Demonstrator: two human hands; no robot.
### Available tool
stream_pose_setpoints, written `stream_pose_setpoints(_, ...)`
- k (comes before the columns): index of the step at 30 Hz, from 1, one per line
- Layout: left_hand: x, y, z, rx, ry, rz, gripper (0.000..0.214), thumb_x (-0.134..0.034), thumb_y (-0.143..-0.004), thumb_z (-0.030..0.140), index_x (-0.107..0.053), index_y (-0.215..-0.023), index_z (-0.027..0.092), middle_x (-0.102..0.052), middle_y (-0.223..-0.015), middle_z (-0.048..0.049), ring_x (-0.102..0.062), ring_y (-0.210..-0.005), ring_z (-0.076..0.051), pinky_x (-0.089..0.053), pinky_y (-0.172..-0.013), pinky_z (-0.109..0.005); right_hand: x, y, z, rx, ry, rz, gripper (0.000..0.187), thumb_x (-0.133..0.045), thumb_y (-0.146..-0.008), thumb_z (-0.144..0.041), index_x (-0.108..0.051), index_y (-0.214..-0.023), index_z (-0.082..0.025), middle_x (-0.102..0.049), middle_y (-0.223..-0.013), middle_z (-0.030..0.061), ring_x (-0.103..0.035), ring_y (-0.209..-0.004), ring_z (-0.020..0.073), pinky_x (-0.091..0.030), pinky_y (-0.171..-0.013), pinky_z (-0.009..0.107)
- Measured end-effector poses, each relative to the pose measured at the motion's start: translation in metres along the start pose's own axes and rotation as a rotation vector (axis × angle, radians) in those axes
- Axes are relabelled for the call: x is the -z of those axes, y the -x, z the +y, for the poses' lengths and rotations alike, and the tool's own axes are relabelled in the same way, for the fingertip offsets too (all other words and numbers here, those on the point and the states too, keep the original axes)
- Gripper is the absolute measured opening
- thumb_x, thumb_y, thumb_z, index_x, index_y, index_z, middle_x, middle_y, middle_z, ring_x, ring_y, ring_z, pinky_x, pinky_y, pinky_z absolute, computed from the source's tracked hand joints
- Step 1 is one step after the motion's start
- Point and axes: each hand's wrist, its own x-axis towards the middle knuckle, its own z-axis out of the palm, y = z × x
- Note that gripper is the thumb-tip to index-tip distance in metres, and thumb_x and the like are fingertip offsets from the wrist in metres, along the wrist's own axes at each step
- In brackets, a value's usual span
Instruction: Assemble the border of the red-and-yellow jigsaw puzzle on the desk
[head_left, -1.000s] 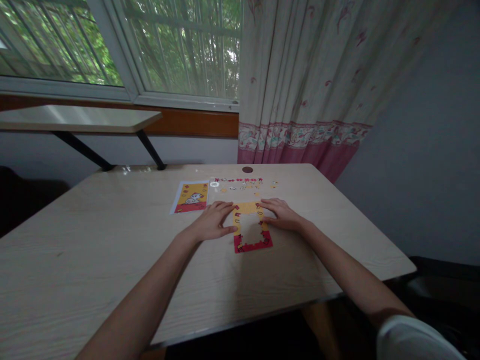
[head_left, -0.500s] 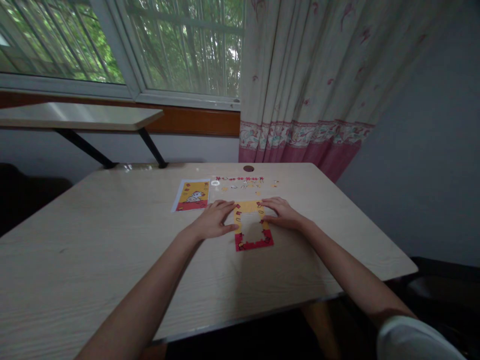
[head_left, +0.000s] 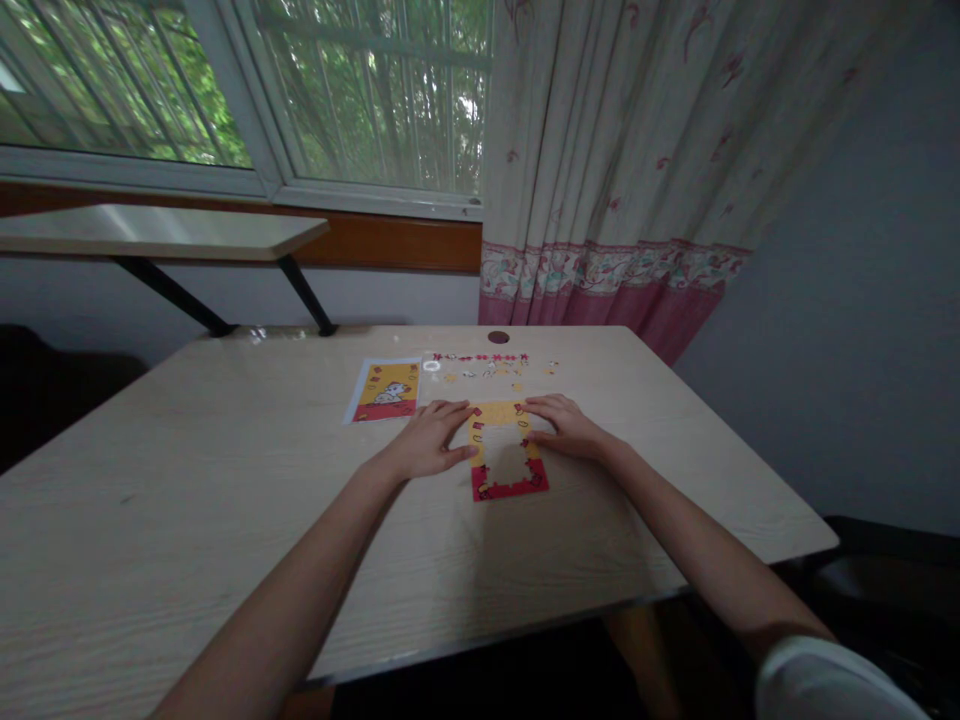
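A jigsaw frame [head_left: 510, 487], yellow at the top and red along the bottom with an empty middle, lies flat on the wooden table [head_left: 225, 480]. My left hand [head_left: 427, 442] rests palm down against the frame's left side, fingers stretched flat. On the frame's right side lies my right hand [head_left: 564, 425], also flat, fingertips touching its upper right edge. Neither hand holds anything. Several loose puzzle pieces [head_left: 487, 368] are scattered just beyond the frame. A reference picture [head_left: 385, 390] of a white animal on yellow and red lies to the left of them.
A round cable hole [head_left: 498, 337] sits near the table's far edge. A second tabletop on black legs [head_left: 150, 232] stands under the window at the back left. A flowered curtain [head_left: 622, 180] hangs behind the table's far right corner. The near right edge drops off to a dark floor.
Both hands stay on the frame's sides; only the view has drifted slightly.
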Motion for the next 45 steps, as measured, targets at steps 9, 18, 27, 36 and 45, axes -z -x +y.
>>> stream_pose_setpoints(9,-0.003,-0.002,0.001,0.048,-0.010,0.055,0.049,-0.044,-0.088,0.048,-0.047,-0.127,0.019,-0.050,-0.130,-0.0107,-0.044,-0.117,-0.027,-0.036,-0.097,-0.045,0.000,0.001,-0.002,-0.012,0.004,-0.004,0.055,-0.051,-0.083,-0.053,-0.048,-0.130,-0.025,-0.048,-0.133,0.0084,-0.041,-0.121,0.0249,-0.030,-0.102,0.043)
stream_pose_setpoints(18,-0.003,-0.002,0.002,0.037,-0.030,0.054,0.048,-0.044,-0.088,0.046,-0.047,-0.127,0.017,-0.051,-0.129,-0.0108,-0.045,-0.116,-0.027,-0.036,-0.098,-0.044,0.001,0.001,-0.003,-0.008,0.003,0.002,0.055,-0.050,-0.083,-0.053,-0.049,-0.129,-0.023,-0.049,-0.132,0.0087,-0.042,-0.120,0.0245,-0.030,-0.101,0.043)
stream_pose_setpoints(27,-0.002,-0.002,0.002,0.036,-0.023,0.052,0.048,-0.042,-0.088,0.047,-0.048,-0.125,0.017,-0.051,-0.128,-0.0112,-0.046,-0.115,-0.028,-0.037,-0.097,-0.045,0.001,0.001,-0.004,-0.011,0.000,-0.002,0.054,-0.049,-0.084,-0.052,-0.049,-0.129,-0.024,-0.049,-0.133,0.0086,-0.041,-0.121,0.0240,-0.029,-0.101,0.042)
stream_pose_setpoints(36,-0.002,-0.002,0.002,0.029,-0.009,0.059,0.047,-0.044,-0.088,0.046,-0.049,-0.125,0.017,-0.052,-0.128,-0.0118,-0.047,-0.115,-0.028,-0.038,-0.096,-0.045,0.007,-0.015,0.017,-0.098,0.095,0.095,0.040,-0.041,-0.091,-0.038,-0.054,-0.123,-0.018,-0.055,-0.123,0.0103,-0.046,-0.115,0.0226,-0.033,-0.097,0.038)
stream_pose_setpoints(45,-0.003,-0.002,0.001,0.022,-0.006,0.063,0.046,-0.042,-0.088,0.047,-0.049,-0.125,0.019,-0.051,-0.129,-0.0106,-0.045,-0.117,-0.028,-0.036,-0.097,-0.046,0.006,-0.048,0.012,-0.239,0.229,0.110,0.038,-0.039,-0.091,-0.041,-0.058,-0.120,-0.026,-0.059,-0.111,0.0101,-0.051,-0.104,0.0265,-0.040,-0.087,0.041)
